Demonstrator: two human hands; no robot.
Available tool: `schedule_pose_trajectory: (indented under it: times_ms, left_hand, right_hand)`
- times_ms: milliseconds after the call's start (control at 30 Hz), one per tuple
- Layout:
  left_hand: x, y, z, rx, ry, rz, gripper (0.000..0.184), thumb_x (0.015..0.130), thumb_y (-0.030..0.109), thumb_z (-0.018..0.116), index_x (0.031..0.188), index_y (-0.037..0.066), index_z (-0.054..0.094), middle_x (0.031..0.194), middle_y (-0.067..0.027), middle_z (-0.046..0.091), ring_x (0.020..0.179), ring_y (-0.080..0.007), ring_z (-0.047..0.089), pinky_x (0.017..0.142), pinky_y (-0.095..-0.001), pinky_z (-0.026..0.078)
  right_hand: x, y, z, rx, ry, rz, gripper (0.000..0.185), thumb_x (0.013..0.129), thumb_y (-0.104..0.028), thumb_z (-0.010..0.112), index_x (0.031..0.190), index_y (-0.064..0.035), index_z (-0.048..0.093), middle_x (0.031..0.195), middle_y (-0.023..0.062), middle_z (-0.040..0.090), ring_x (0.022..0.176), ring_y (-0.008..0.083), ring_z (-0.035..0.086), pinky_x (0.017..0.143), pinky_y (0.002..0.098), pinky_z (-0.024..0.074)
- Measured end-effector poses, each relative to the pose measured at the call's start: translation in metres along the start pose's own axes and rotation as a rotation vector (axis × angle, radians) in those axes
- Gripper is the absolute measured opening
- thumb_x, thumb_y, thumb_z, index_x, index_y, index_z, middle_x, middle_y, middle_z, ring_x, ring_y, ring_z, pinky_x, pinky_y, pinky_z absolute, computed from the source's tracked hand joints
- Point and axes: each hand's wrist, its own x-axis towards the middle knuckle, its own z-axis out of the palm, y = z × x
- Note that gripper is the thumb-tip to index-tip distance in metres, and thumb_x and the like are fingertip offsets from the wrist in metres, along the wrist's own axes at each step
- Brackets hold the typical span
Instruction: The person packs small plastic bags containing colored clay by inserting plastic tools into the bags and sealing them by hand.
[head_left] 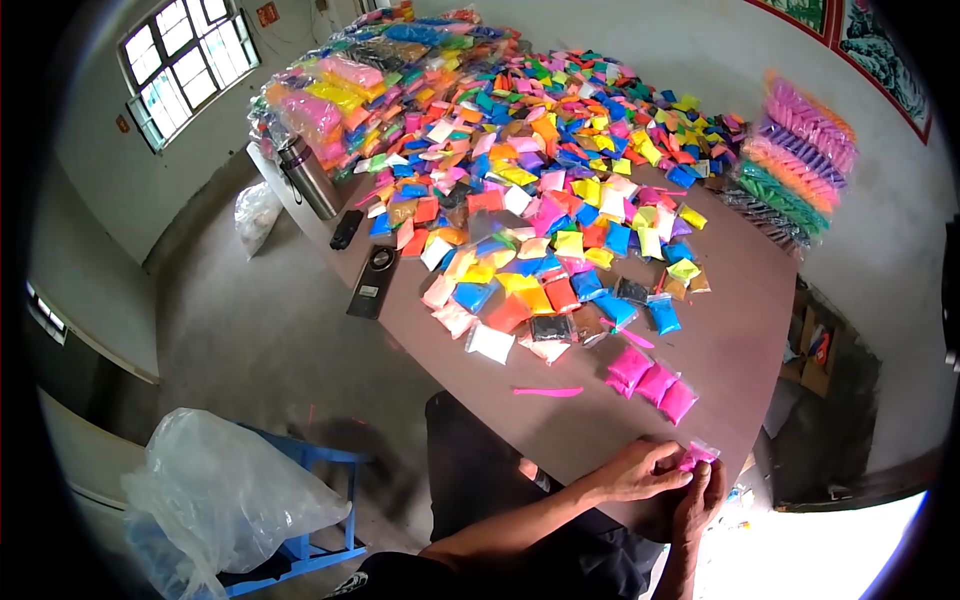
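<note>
Dark clothing (pixel 575 550) sits closest, and just above it, at four o'clock in view, left hand (pixel 640 470) and right hand (pixel 703 492) have their grip closed on a small pink packet (pixel 700 455), probably to steady both sides, though exact finger contact is hard to make out. Toward eleven o'clock, three pink packets (pixel 655 383) lie together on the bench (pixel 725 330), apart from the multicoloured packet heap (pixel 560 150), perhaps grouped by colour.
</note>
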Motion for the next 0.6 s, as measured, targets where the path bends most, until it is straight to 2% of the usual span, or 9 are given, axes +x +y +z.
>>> schedule_pose_trajectory:
  times_ms: [100, 200, 267, 333, 400, 533, 600]
  left_hand:
    - [0.001, -0.001, 0.001, -0.051, -0.054, -0.080, 0.037, 0.100, 0.033, 0.072, 0.089, 0.000, 0.060, 0.072, -0.0111, 0.054, 0.065, -0.0197, 0.053, 0.061, -0.0372, 0.042]
    - [0.000, -0.014, 0.003, -0.030, 0.008, 0.002, 0.033, 0.099, 0.028, 0.073, 0.091, -0.001, 0.061, 0.074, -0.0107, 0.056, 0.067, -0.0190, 0.053, 0.063, -0.0369, 0.042]
    - [-0.002, -0.018, 0.005, -0.069, 0.012, -0.003, 0.032, 0.099, 0.027, 0.074, 0.091, -0.001, 0.060, 0.075, -0.0110, 0.056, 0.068, -0.0197, 0.053, 0.063, -0.0368, 0.043]
    - [-0.002, -0.020, 0.005, -0.110, 0.016, -0.011, 0.031, 0.098, 0.025, 0.075, 0.090, -0.001, 0.060, 0.076, -0.0113, 0.056, 0.068, -0.0205, 0.053, 0.064, -0.0368, 0.043]
    - [0.000, -0.009, 0.000, -0.092, -0.027, -0.052, 0.032, 0.097, 0.024, 0.077, 0.090, -0.002, 0.059, 0.078, -0.0120, 0.056, 0.068, -0.0209, 0.053, 0.064, -0.0365, 0.043]
    - [0.003, 0.005, -0.004, -0.131, -0.077, -0.078, 0.034, 0.097, 0.026, 0.077, 0.092, -0.002, 0.059, 0.080, -0.0132, 0.058, 0.068, -0.0219, 0.053, 0.064, -0.0369, 0.044]
    - [0.002, -0.005, 0.001, 0.011, -0.072, -0.037, 0.030, 0.097, 0.022, 0.077, 0.097, -0.002, 0.061, 0.082, -0.0140, 0.059, 0.069, -0.0226, 0.055, 0.065, -0.0377, 0.046]
  right_hand:
    - [0.001, 0.001, -0.001, -0.016, 0.034, 0.009, 0.028, 0.111, -0.027, 0.056, 0.104, -0.0012, 0.064, 0.093, 0.0002, 0.064, 0.086, 0.0092, 0.053, 0.077, 0.0255, 0.0455]
    - [0.002, -0.011, 0.007, -0.055, 0.050, 0.042, 0.029, 0.111, -0.028, 0.056, 0.107, -0.0008, 0.065, 0.096, 0.0012, 0.065, 0.088, 0.0100, 0.055, 0.079, 0.0256, 0.0461]
    - [0.003, -0.013, 0.011, -0.049, 0.063, -0.029, 0.033, 0.109, -0.030, 0.058, 0.105, 0.0007, 0.067, 0.091, 0.0025, 0.067, 0.086, 0.0122, 0.058, 0.078, 0.0277, 0.0474]
    - [0.000, -0.010, 0.007, -0.061, 0.060, 0.009, 0.034, 0.110, -0.031, 0.057, 0.105, 0.0009, 0.068, 0.092, 0.0035, 0.068, 0.086, 0.0131, 0.059, 0.079, 0.0286, 0.0482]
    - [-0.001, -0.006, 0.004, -0.032, 0.063, 0.064, 0.034, 0.109, -0.031, 0.057, 0.106, 0.0010, 0.068, 0.093, 0.0050, 0.069, 0.087, 0.0142, 0.060, 0.081, 0.0297, 0.0492]
    - [0.000, -0.003, 0.001, -0.013, 0.058, 0.033, 0.031, 0.109, -0.028, 0.058, 0.106, 0.0009, 0.069, 0.093, 0.0057, 0.070, 0.087, 0.0146, 0.061, 0.081, 0.0295, 0.0499]
    - [-0.002, -0.002, 0.000, -0.040, 0.019, 0.036, 0.029, 0.108, -0.027, 0.059, 0.105, 0.0004, 0.069, 0.092, 0.0052, 0.070, 0.087, 0.0150, 0.062, 0.080, 0.0297, 0.0504]
